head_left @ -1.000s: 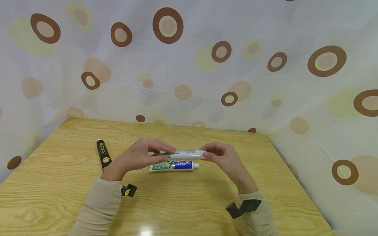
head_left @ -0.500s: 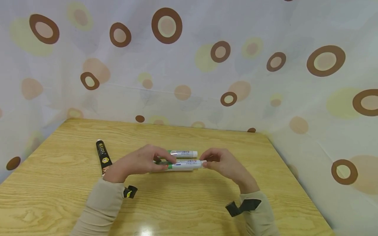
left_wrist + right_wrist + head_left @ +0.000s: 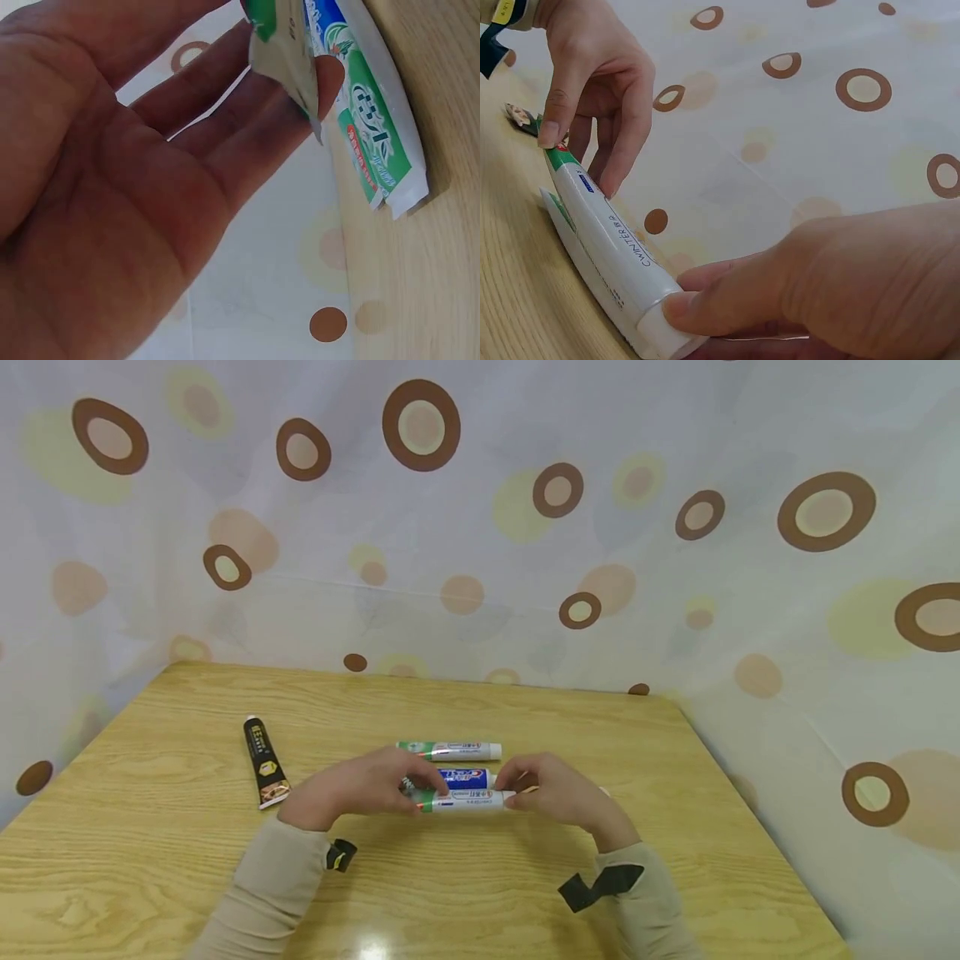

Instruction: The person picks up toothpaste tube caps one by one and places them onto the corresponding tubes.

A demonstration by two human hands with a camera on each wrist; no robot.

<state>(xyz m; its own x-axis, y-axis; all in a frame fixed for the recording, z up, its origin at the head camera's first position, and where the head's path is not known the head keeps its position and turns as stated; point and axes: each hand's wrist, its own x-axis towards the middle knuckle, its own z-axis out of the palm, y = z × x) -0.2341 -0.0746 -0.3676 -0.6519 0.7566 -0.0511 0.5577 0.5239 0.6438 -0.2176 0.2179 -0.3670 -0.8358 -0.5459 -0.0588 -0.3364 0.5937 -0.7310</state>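
Observation:
Between my two hands is a white and green toothpaste tube (image 3: 476, 800), lying crosswise with its cap to the right. My left hand (image 3: 367, 789) pinches its flat green end, and my right hand (image 3: 558, 793) grips the white cap between thumb and fingers. The right wrist view shows this tube (image 3: 607, 232) stretched between both hands, with another white tube (image 3: 581, 262) below it. Just behind it on the table, a blue and green toothpaste tube (image 3: 462, 778) is partly covered by my left fingers. Farther back lies another white and green tube (image 3: 457, 751), parallel to these.
A black tube (image 3: 266, 764) with a gold emblem lies at an angle on the left of the wooden table (image 3: 450, 893). Behind the table hangs a pale sheet (image 3: 480, 527) with brown circles. Some small white thing (image 3: 605, 792) peeks out behind my right wrist.
Both hands have brought the held toothpaste tube toward me, from behind the blue and green tube, across it, to its near side. The rear white and green tube has come into fuller view.

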